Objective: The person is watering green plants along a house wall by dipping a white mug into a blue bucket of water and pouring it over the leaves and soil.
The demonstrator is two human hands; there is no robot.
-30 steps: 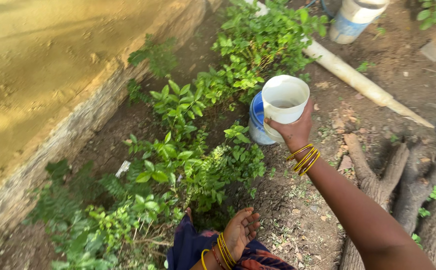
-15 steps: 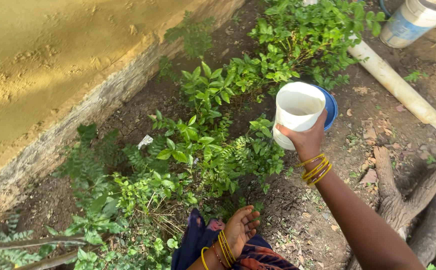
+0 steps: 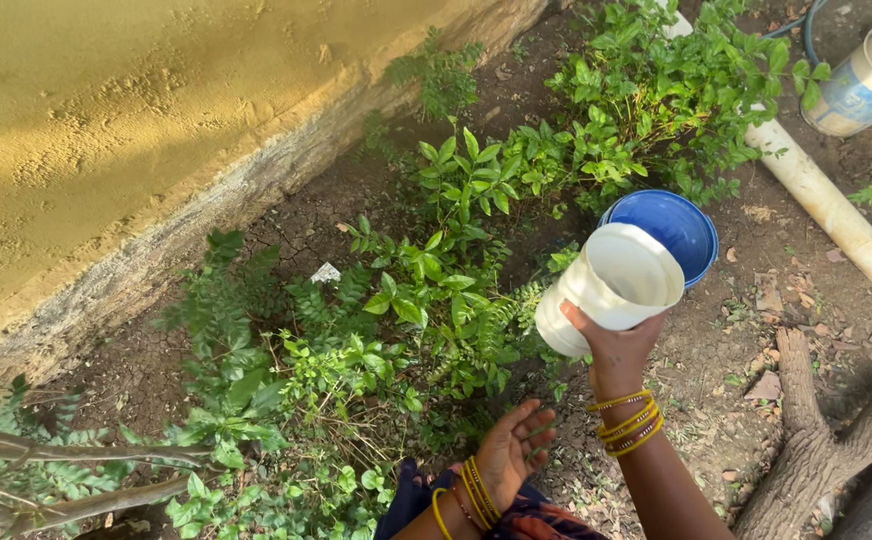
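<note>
White plastic fills my right hand (image 3: 611,352): I grip the white cup (image 3: 611,288) from below, and where it stood upright a second ago it now tips mouth-down toward the leafy plants (image 3: 426,300), so I judge its water is going onto them. My left hand (image 3: 514,452) hangs loose, palm up, holding nothing; the blue bucket (image 3: 678,222) sits uncovered just behind the cup.

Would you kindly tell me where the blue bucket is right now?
The blue bucket stands on the soil right of centre in the head view, just behind the white cup held in the right hand, beside the green plants.
</note>
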